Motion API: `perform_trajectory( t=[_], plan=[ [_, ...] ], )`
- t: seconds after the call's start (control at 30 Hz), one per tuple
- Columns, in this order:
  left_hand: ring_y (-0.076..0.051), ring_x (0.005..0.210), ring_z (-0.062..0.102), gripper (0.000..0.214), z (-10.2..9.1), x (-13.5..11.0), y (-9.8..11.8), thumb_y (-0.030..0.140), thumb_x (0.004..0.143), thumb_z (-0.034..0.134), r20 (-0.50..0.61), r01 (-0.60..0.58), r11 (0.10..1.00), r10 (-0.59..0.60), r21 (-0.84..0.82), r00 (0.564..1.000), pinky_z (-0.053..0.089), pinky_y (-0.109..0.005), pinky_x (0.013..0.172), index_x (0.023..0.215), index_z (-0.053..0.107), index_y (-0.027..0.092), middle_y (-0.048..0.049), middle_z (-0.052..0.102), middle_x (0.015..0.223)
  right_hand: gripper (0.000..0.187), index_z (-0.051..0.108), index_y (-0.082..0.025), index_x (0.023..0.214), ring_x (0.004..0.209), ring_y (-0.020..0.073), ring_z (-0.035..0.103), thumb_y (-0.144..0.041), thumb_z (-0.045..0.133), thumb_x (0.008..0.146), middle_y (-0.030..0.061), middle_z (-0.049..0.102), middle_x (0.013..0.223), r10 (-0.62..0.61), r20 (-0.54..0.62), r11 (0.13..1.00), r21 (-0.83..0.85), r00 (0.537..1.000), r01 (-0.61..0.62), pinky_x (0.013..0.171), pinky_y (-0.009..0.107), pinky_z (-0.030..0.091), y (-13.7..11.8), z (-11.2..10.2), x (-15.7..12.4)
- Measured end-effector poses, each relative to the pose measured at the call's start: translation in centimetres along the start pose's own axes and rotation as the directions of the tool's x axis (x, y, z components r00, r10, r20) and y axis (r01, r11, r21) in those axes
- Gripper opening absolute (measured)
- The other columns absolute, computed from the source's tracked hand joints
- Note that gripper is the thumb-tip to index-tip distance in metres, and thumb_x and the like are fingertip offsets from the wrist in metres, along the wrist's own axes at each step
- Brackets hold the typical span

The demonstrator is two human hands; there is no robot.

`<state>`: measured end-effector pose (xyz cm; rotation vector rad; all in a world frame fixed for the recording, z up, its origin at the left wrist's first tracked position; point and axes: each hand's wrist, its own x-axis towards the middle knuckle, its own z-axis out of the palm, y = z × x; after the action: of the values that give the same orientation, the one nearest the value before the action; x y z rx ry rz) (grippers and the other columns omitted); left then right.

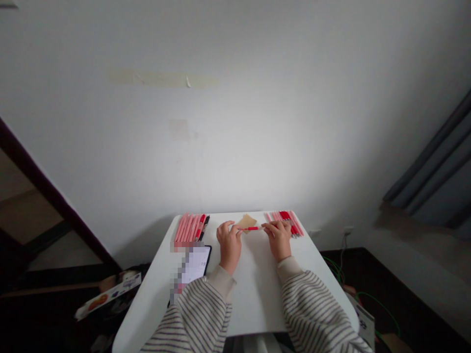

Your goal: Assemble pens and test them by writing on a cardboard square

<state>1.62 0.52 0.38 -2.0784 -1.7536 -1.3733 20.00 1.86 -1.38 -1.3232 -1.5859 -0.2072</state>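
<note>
Between my two hands a slim pen with a red middle (252, 228) lies crosswise above the white table. My left hand (229, 242) pinches its left end with closed fingertips. At the other end, the fingers of my right hand (278, 239) close on the pen's tip. A small tan paper (248, 220) sits just behind the pen. To the right of my right hand, partly covered by it, is a group of pink and red pens (297, 223). A row of pink pens (186, 228), with red and black ones, lies at the table's left back.
A phone (196, 264) with a lit screen, partly blurred out, lies left of my left forearm on the white table (257, 304). The wall (250, 122) rises behind the table. Green cables (333, 267) and a box (364, 323) are on the right, below table height.
</note>
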Motion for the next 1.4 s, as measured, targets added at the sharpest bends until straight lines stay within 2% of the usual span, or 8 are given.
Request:
perform_trajectory(
  t=[0.4, 0.9, 1.2, 1.4],
  plan=[
    [-0.023, 0.109, 0.045, 0.014, -0.5, 0.0, 0.3, 0.026, 0.083, 0.056, 0.02, 0.001, 1.0, -0.001, -0.025, 1.0, 0.039, -0.045, 0.098, 0.084, 0.07, 0.025, -0.0064, 0.054, 0.11, 0.018, 0.074, -0.028, 0.087, 0.093, 0.0222, 0.042, -0.028, 0.057, 0.087, 0.0055, 0.062, 0.086, -0.009, 0.044, 0.999, 0.048, 0.999, 0.007, 0.084, 0.038, 0.035, -1.0, -0.1, 0.1],
    [-0.023, 0.108, 0.046, 0.014, -0.7, 0.0, 0.4, 0.024, 0.081, 0.058, 0.02, 0.007, 0.999, -0.006, -0.035, 1.0, 0.04, -0.045, 0.097, 0.08, 0.071, 0.026, -0.0058, 0.056, 0.109, 0.019, 0.074, -0.028, 0.088, 0.092, 0.0219, 0.043, -0.031, 0.055, 0.089, 0.0051, 0.062, 0.086, -0.01, 0.064, 0.997, 0.075, 0.998, 0.005, 0.083, 0.038, 0.037, -0.9, 0.1, 0.0],
    [-0.023, 0.108, 0.047, 0.017, -0.7, 0.1, 0.3, 0.03, 0.082, 0.057, 0.011, 0.007, 0.999, -0.006, -0.042, 1.0, 0.04, -0.044, 0.097, 0.094, 0.069, 0.027, -0.0068, 0.055, 0.11, 0.018, 0.074, -0.029, 0.087, 0.091, 0.0218, 0.044, -0.032, 0.056, 0.088, 0.0054, 0.061, 0.086, -0.012, 0.051, 0.999, 0.052, 0.999, 0.009, 0.083, 0.038, 0.037, -1.0, 0.2, 0.0],
    [-0.023, 0.108, 0.048, 0.017, -0.5, 0.1, 0.0, 0.032, 0.082, 0.058, -0.007, 0.022, 1.0, -0.022, 0.0, 1.0, 0.04, -0.044, 0.097, 0.095, 0.067, 0.027, -0.0066, 0.055, 0.112, 0.02, 0.074, -0.029, 0.089, 0.094, 0.0225, 0.044, -0.031, 0.054, 0.089, 0.0056, 0.061, 0.087, 0.011, 0.029, 0.998, 0.065, 1.0, -0.013, 0.084, 0.039, 0.037, -0.6, 0.3, 0.0]
  ],
)
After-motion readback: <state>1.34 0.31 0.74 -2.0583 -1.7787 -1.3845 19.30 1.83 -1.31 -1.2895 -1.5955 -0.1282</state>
